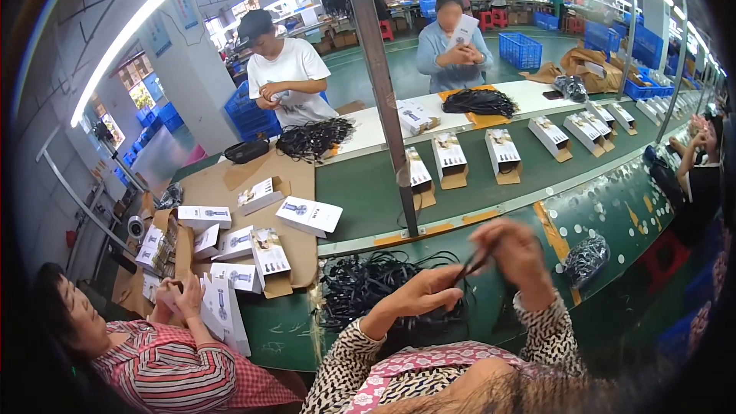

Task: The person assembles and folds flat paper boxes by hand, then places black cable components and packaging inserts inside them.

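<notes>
A short dark length of black cable (478, 262) stretches between my two hands above the green bench. My left hand (420, 292) is closed on its lower end, thumb and fingers pinching it. Raised higher and a little to the right, my right hand (512, 249) is closed round the other end, slightly blurred. Just left of my hands lies a tangled heap of thin black cables (364, 287) on the bench. My left forearm passes over the heap's near side.
A metal post (383, 100) rises beyond my hands. Open white boxes (502, 149) line the green conveyor. At left, a person in a checked apron (215, 368) handles boxes by a cardboard sheet (303, 249). A bagged black bundle (586, 259) lies right. Two people stand across the line.
</notes>
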The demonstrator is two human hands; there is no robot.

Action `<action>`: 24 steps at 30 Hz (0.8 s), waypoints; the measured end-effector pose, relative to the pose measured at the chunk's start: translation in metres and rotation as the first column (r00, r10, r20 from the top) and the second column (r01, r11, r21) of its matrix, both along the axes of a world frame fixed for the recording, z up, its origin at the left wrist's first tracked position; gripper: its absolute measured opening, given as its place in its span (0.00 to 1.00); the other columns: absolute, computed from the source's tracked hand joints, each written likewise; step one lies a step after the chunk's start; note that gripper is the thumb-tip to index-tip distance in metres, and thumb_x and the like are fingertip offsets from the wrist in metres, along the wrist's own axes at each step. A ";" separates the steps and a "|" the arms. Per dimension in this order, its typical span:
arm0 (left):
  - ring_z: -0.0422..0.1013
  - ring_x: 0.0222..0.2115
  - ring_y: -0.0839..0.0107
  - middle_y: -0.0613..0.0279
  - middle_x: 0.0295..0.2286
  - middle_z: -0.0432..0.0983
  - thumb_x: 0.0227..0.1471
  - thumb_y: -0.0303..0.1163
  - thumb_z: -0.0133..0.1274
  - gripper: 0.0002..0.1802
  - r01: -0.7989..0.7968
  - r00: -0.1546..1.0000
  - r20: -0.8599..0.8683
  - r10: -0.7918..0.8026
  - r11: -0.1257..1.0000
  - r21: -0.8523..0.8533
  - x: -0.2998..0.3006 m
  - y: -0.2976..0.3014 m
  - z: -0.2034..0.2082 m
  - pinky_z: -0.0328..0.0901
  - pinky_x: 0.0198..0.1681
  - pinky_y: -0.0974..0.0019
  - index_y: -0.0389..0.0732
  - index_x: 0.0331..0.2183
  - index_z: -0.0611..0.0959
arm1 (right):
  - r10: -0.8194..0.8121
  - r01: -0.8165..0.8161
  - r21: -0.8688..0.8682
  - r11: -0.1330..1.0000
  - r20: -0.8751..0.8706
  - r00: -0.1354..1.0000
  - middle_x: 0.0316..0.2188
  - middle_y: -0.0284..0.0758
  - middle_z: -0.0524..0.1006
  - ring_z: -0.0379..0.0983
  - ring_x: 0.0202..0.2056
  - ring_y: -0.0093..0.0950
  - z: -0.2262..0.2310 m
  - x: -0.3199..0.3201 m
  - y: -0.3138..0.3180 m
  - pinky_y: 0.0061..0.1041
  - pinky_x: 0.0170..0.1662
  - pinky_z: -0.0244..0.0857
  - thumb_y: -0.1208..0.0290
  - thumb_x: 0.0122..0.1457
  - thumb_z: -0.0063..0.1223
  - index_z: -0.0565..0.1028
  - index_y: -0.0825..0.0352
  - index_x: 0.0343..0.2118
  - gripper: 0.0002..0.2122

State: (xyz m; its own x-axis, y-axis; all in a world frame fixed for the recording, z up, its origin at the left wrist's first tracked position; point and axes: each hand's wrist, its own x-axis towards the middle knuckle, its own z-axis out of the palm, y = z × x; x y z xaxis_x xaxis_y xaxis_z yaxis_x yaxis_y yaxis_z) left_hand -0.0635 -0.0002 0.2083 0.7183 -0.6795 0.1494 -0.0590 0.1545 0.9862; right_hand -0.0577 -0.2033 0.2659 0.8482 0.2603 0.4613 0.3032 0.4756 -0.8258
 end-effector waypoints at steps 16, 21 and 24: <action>0.66 0.31 0.57 0.55 0.28 0.69 0.47 0.24 0.51 0.05 -0.211 0.790 0.593 -0.156 0.839 0.501 0.041 -0.006 0.059 0.62 0.36 0.62 0.34 0.30 0.76 | -0.718 0.625 -0.751 0.210 0.315 0.620 0.42 0.38 0.70 0.68 0.41 0.29 -0.038 -0.032 -0.128 0.23 0.46 0.61 0.80 0.49 0.45 0.71 0.69 0.40 0.13; 0.67 0.34 0.61 0.57 0.30 0.69 0.43 0.24 0.55 0.07 -0.072 0.815 0.570 -0.105 0.958 0.279 0.035 -0.023 0.019 0.62 0.36 0.65 0.34 0.29 0.79 | -0.137 0.131 -0.678 0.724 0.045 0.990 0.43 0.41 0.70 0.68 0.43 0.29 -0.042 -0.010 -0.008 0.24 0.48 0.60 0.75 0.43 0.59 0.61 0.66 0.54 0.32; 0.69 0.31 0.66 0.58 0.29 0.70 0.46 0.23 0.53 0.06 -0.225 0.903 0.406 0.144 0.961 0.159 0.042 -0.012 0.021 0.63 0.33 0.68 0.34 0.30 0.79 | -0.106 0.006 -0.477 0.879 -0.183 0.977 0.34 0.37 0.73 0.69 0.33 0.23 -0.082 0.001 0.006 0.22 0.36 0.64 0.73 0.47 0.57 0.66 0.68 0.47 0.22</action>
